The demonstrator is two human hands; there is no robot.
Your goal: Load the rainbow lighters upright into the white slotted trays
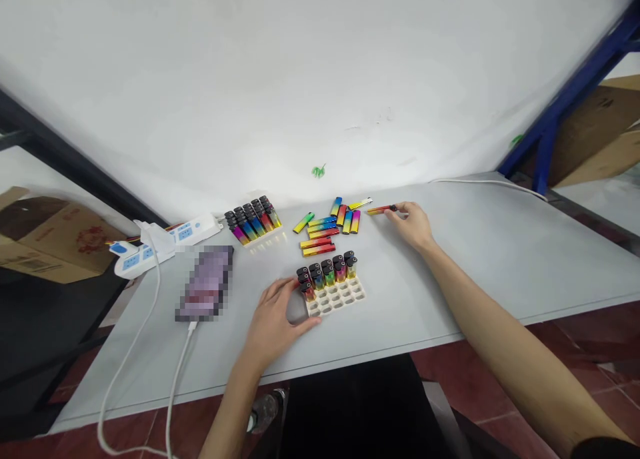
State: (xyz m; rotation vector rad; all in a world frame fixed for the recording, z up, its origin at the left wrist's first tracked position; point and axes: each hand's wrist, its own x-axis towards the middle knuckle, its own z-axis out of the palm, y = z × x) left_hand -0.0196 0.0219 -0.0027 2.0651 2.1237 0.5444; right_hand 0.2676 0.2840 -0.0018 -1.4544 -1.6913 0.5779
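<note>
My left hand (273, 322) is curved around the left side of a white tray (345, 299), thumb at its near corner and fingertips by the back left lighters. Rows of small slots fill this tray. Colourful lighters (329, 272) with black tops stand upright in its back rows, and one more stands in front of them at the left. Off to the right, my right hand (413, 225) pinches a red and yellow lighter (381, 210) by its black end, low over the table. Several loose lighters (323, 229) lie in a group between the hands, beyond the tray.
A second tray of upright lighters (253, 220) stands at the back left. Left of it are a power strip (170, 242) with plugs and a phone (206, 282) on a white cable (175, 372). The grey table (500, 245) meets a white wall. Cardboard boxes (595, 129) flank it.
</note>
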